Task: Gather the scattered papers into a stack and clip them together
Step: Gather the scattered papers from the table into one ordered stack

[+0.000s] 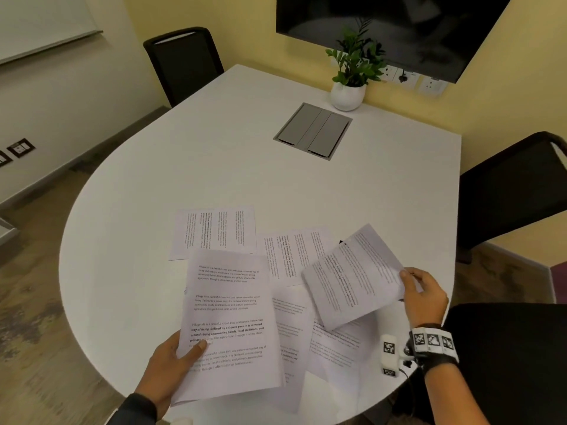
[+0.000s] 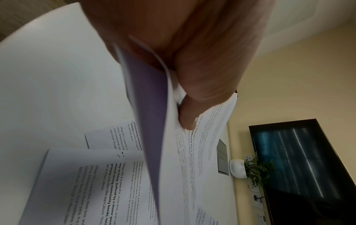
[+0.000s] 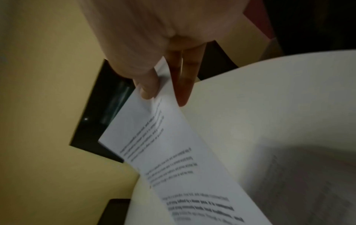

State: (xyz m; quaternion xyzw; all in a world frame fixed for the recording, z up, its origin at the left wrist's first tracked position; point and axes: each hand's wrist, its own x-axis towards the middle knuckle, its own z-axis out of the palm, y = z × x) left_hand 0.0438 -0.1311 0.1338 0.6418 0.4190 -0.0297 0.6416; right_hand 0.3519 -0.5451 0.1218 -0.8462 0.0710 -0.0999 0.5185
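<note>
Several printed white papers lie scattered on the near half of the white table [image 1: 233,167]. My left hand [image 1: 171,360] pinches the lower left edge of one sheet [image 1: 230,326], thumb on top, and holds it lifted; the left wrist view shows that sheet [image 2: 173,152] bent under the thumb. My right hand [image 1: 425,294] pinches the right edge of a tilted sheet [image 1: 352,277] held above the table, seen close as the sheet [image 3: 173,152] in the right wrist view. Two sheets [image 1: 214,231] [image 1: 294,256] lie flat farther back. A small black object [image 1: 341,242], partly hidden, peeks out behind the tilted sheet.
A grey cable hatch [image 1: 313,130] is set into the table's middle, with a white potted plant [image 1: 349,84] behind it. Black chairs stand at the far left [image 1: 184,62] and the right [image 1: 515,191]. A dark screen [image 1: 399,29] hangs on the yellow wall.
</note>
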